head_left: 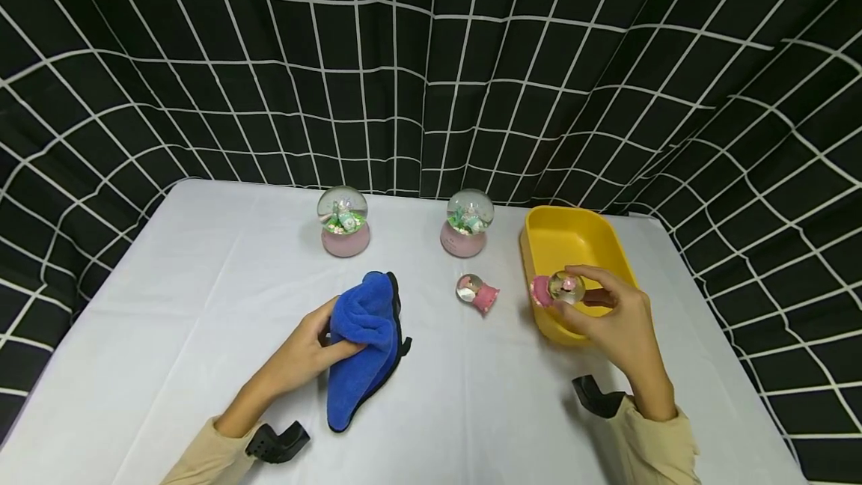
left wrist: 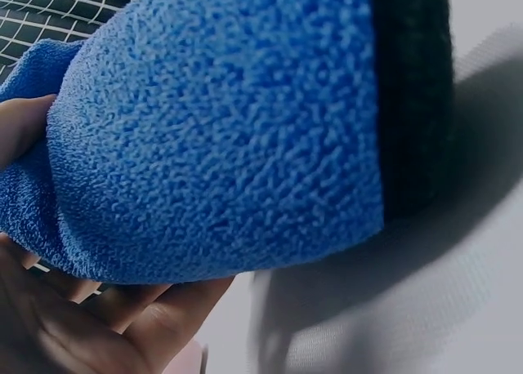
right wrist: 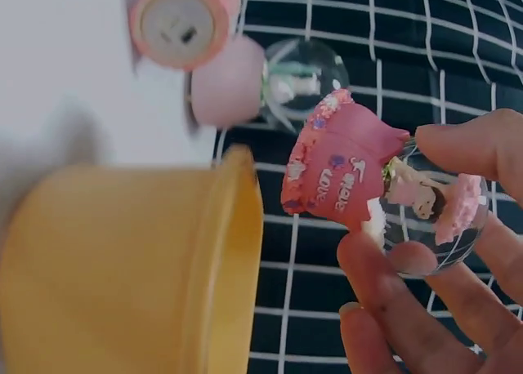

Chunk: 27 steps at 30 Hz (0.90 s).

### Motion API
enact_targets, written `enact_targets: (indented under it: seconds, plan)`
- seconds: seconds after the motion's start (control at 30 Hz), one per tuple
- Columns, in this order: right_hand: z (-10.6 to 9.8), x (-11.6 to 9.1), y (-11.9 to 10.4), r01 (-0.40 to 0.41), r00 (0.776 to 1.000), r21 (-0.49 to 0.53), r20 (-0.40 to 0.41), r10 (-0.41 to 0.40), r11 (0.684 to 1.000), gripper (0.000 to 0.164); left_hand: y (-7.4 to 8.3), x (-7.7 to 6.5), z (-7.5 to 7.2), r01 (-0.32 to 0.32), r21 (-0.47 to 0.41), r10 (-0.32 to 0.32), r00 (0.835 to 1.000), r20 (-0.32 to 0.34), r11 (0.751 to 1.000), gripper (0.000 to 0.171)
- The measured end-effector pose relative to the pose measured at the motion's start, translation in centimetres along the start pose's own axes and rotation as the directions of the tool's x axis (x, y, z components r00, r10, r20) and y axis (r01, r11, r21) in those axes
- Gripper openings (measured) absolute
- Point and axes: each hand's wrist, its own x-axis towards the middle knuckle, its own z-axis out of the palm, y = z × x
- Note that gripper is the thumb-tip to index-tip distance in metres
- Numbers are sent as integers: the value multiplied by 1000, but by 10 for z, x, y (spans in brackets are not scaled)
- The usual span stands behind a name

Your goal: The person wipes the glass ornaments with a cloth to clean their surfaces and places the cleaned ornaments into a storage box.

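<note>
The step in hand looks to be the handling of a small globe beside the cloth work; the right hand pinches it by its clear ball, thumb on one side and fingers on the other, so that it lies tipped sideways with its pink base pointing away from the palm; in the head view it overlaps the left rim of the yellow tub, while the right wrist view shows a gap between base and rim.

The left hand grips a blue cloth, bunched between thumb and fingers, its black edge to the right; the cloth fills much of the left wrist view, so whether its lower end touches the table is hard to tell; the hands are well apart.

A second globe, also small, lies on its side between cloth and tub; two large globes stand upright farther back.

The next move probably calls for a steady pinch, since smooth round glass may slip; if cloth and ball are to meet, the hands need to close the gap without knocking the second globe, and the base needs to clear the rim.
</note>
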Motion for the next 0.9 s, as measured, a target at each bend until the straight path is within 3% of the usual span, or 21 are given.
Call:
enact_targets:
  seconds: [0.2, 0.53, 0.9]
  plan:
    - [-6, 1, 10, -50, 999, -60, -5, 50, 997, 48, 5, 0, 0, 5, 2, -5, 1000, 16, 1000, 54]
    - [-12, 1, 27, -97, 988, -152, 104, 113, 984, 45, 8, 1, 0, 22, 4, -22, 999, 23, 1000, 49]
    - [-1, 4, 44, -130, 950, -201, 256, 181, 971, 45, 5, 1, 1, 4, 7, -4, 1000, 21, 1000, 50]
